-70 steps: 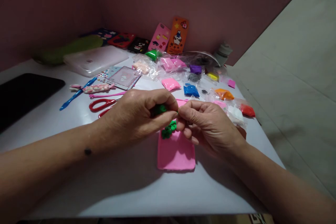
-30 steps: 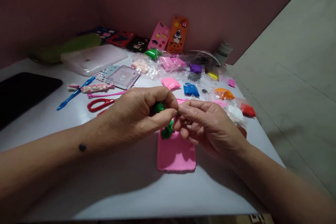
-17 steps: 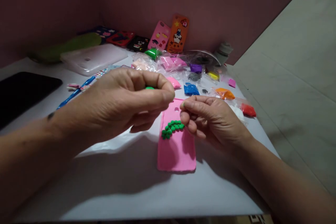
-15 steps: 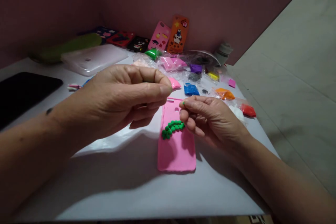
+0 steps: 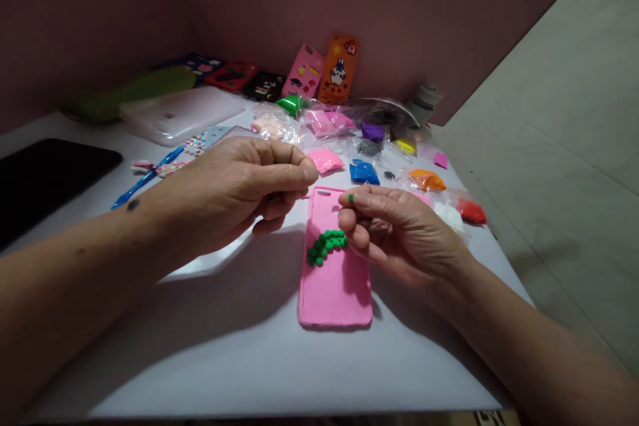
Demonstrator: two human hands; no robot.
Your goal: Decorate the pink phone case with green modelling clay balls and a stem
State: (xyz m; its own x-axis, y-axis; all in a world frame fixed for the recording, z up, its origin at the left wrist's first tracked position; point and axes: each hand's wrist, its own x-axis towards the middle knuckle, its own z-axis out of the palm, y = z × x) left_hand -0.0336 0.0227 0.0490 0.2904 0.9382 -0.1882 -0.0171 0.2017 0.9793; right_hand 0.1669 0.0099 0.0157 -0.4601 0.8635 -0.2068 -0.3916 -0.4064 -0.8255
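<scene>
1. A pink phone case [image 5: 334, 296] is lying flat on a white table [image 5: 224, 359], below the gap between the two hands; the right hand is covering part of its upper right side.
2. Small green balls [image 5: 327, 243] are resting on the case in a curving double row, running from its left edge toward the right hand.
3. The right hand [image 5: 407, 226] is holding a tiny green bit [image 5: 351, 198] in a narrow pinch at its fingertips, above the case.
4. The left hand [image 5: 244, 180] is hovering left of that pinch, apart from it, thumb and forefinger pressing together; I cannot tell whether it is holding anything.
5. Beyond the pinch, a blue packet [image 5: 364, 172] is lying near a light pink packet [image 5: 325, 160]; a red packet [image 5: 471, 211] is lying to the right.
6. Beyond the left wrist, a blue stick [image 5: 142, 181] is lying near a black slab [image 5: 54, 180].
7. Farthest beyond the grip, an orange phone case [image 5: 339, 70] is leaning against the wall [image 5: 389, 0].
</scene>
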